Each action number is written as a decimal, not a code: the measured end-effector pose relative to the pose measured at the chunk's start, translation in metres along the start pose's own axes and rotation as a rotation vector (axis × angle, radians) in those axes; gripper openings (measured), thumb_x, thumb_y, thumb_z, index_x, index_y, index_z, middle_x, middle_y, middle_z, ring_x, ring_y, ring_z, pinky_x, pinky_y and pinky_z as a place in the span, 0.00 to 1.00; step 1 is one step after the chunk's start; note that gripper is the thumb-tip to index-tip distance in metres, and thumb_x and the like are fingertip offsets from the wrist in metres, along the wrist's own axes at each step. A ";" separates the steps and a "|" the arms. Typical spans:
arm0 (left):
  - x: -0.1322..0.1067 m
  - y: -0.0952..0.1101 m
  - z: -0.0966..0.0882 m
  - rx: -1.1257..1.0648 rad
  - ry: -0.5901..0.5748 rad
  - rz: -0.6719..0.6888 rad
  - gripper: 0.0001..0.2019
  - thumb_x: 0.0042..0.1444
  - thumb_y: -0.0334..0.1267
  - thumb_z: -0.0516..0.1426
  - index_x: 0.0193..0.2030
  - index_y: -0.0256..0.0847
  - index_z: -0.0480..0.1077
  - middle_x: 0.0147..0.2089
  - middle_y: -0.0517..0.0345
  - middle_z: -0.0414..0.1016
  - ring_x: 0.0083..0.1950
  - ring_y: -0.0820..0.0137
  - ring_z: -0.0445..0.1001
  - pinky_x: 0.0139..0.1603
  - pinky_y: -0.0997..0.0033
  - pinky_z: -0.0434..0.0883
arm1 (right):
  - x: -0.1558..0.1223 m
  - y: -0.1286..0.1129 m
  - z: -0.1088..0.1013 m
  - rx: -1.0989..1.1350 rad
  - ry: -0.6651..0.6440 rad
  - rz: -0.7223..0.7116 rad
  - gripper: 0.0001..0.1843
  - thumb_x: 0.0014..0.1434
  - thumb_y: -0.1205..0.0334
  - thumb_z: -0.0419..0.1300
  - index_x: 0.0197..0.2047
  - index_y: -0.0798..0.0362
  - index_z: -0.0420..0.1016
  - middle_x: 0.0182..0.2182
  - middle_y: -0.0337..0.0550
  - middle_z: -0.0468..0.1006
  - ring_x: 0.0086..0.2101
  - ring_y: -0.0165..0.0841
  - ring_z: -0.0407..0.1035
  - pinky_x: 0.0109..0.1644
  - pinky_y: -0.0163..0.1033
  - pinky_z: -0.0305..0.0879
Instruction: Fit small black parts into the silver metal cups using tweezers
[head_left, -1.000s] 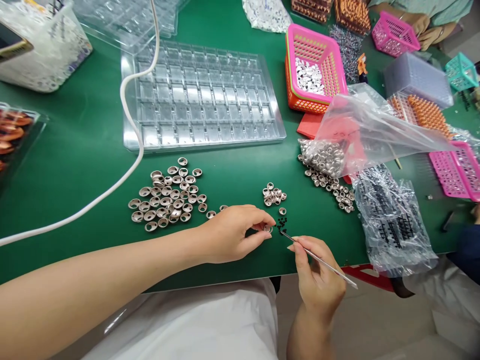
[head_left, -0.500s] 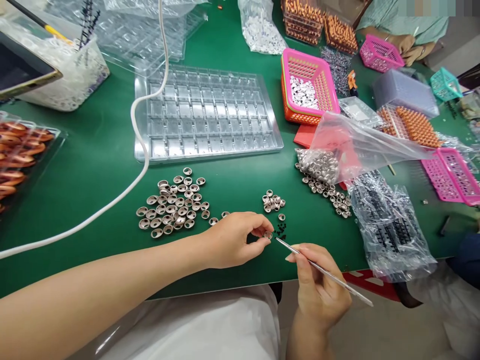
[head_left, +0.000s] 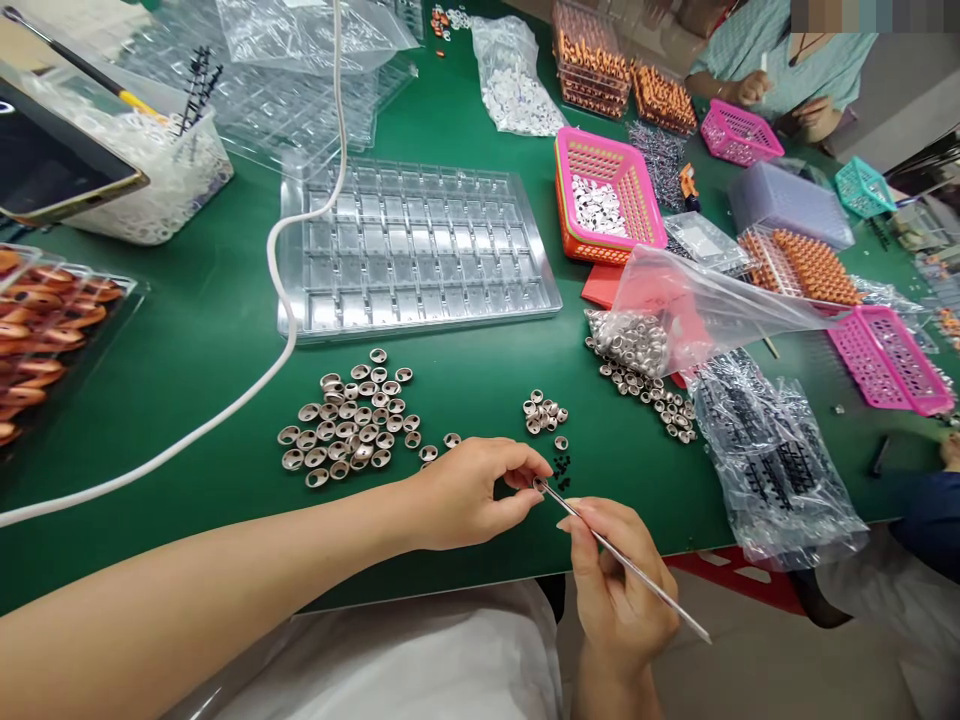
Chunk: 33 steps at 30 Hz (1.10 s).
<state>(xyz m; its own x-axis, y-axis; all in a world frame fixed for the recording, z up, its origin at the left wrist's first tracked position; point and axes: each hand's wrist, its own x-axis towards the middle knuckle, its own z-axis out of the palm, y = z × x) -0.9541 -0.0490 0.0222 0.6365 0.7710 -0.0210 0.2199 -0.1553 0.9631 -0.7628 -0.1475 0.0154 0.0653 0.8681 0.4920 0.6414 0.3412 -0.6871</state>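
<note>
Between thumb and fingertips, my left hand [head_left: 480, 495] pinches a small metal ring-shaped cup [head_left: 538, 484] just above the green table. My right hand [head_left: 626, 580] is closed around slim metal tweezers [head_left: 637, 575], whose tip reaches into or against the cup; I cannot tell which. Tiny black pieces [head_left: 562, 470] lie right beyond the fingertips. Behind them sits a little pile of metal cups [head_left: 544, 412], with one lying apart. A larger spread of similar cups [head_left: 349, 420] rests left of my left hand, and whether the tweezers carry a piece is too small to see.
A clear compartment tray [head_left: 420, 250] lies behind the cups, crossed by a white cable [head_left: 279, 285]. To the right are a pink basket [head_left: 634, 200] of white pieces, a plastic bag of metal parts [head_left: 637, 340] and bagged black parts [head_left: 772, 470]. Another person's hand [head_left: 750, 88] shows at the back.
The tweezers have moved left, from beside the black pieces to the cup in my left hand. The whole view has shifted slightly. The other person's hands have moved apart.
</note>
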 end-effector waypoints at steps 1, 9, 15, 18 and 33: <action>0.000 0.000 0.000 -0.002 0.000 -0.002 0.10 0.59 0.35 0.59 0.46 0.37 0.77 0.41 0.53 0.83 0.39 0.70 0.81 0.44 0.73 0.78 | 0.000 0.000 0.000 0.003 0.000 -0.004 0.18 0.60 0.75 0.64 0.51 0.49 0.76 0.41 0.44 0.83 0.40 0.35 0.79 0.38 0.40 0.82; 0.000 0.001 -0.001 -0.018 0.004 0.007 0.09 0.59 0.35 0.60 0.46 0.37 0.77 0.40 0.54 0.83 0.38 0.71 0.80 0.43 0.73 0.78 | 0.001 -0.001 0.002 -0.039 0.005 -0.044 0.18 0.61 0.74 0.63 0.52 0.48 0.74 0.40 0.43 0.83 0.39 0.35 0.80 0.35 0.39 0.81; 0.001 0.003 -0.001 -0.033 -0.004 -0.005 0.09 0.60 0.35 0.59 0.45 0.37 0.77 0.38 0.55 0.83 0.37 0.71 0.80 0.41 0.74 0.77 | 0.000 -0.003 0.002 -0.010 0.032 -0.046 0.19 0.60 0.75 0.64 0.52 0.49 0.75 0.40 0.44 0.83 0.38 0.36 0.80 0.35 0.40 0.82; 0.002 0.003 -0.001 -0.031 0.003 -0.014 0.08 0.59 0.35 0.60 0.43 0.38 0.77 0.37 0.56 0.83 0.36 0.71 0.80 0.40 0.75 0.77 | -0.004 -0.003 0.002 0.028 0.075 0.001 0.19 0.60 0.75 0.64 0.52 0.49 0.75 0.40 0.44 0.83 0.38 0.36 0.80 0.33 0.40 0.81; 0.000 0.003 -0.002 0.018 -0.024 -0.058 0.04 0.59 0.33 0.60 0.41 0.39 0.75 0.35 0.58 0.82 0.35 0.72 0.79 0.37 0.76 0.75 | -0.009 -0.006 0.007 0.131 0.214 0.131 0.14 0.62 0.74 0.62 0.49 0.50 0.77 0.38 0.43 0.81 0.35 0.34 0.78 0.29 0.37 0.77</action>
<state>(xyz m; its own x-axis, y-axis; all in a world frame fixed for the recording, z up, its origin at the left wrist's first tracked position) -0.9547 -0.0487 0.0253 0.6396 0.7642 -0.0833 0.2701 -0.1219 0.9551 -0.7726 -0.1548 0.0116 0.3104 0.8167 0.4865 0.5133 0.2868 -0.8089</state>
